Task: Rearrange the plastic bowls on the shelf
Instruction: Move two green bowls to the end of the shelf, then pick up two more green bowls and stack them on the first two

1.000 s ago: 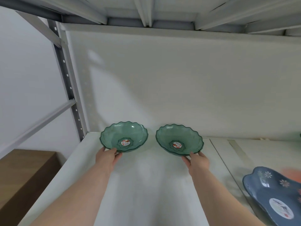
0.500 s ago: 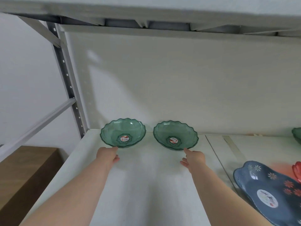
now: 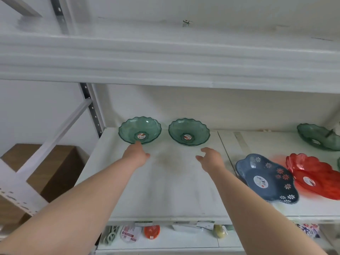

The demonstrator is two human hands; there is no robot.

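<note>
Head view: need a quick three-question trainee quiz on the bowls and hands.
1. True or false: the right hand grips the right green bowl.
2. Which bowl lies nearest the blue flowered bowl? A) left green bowl B) red bowl C) right green bowl
3. Fill in: the left hand has a fingertip at the near ____ of the left green bowl.

Key: 1 false, the hand is open and short of it; 2 B; 3 rim.

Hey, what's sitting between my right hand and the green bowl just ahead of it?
Nothing. In the head view only a strip of bare white shelf separates the right hand from the right green bowl.
</note>
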